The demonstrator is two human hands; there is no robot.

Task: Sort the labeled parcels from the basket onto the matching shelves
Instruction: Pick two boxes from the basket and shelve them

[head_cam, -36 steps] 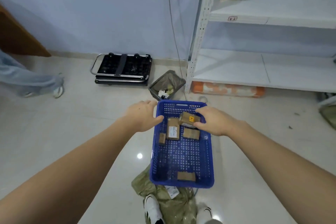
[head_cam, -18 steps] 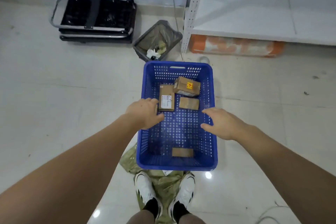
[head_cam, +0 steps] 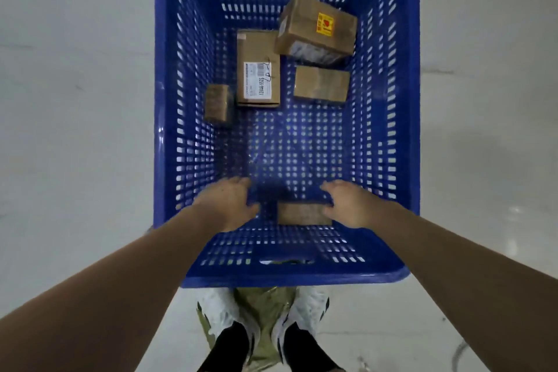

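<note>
Small parcel (head_cam: 303,213) in basket (head_cam: 404,130), between relaxed left hand (head_cam: 231,205) and right hand (head_cam: 347,204) touching it

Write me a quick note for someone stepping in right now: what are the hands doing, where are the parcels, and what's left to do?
Left hand: open, inside the blue basket, holding nothing.
Right hand: open, fingertips at the right end of the small near parcel, not yet gripping it.
Further in lie four parcels: a tiny one, a white-labelled one, a plain one, and a yellow-stickered one partly overlapping the white-labelled one.
Done: nothing in hand; no shelf in view.
Left: all five parcels to be shelved.
</note>
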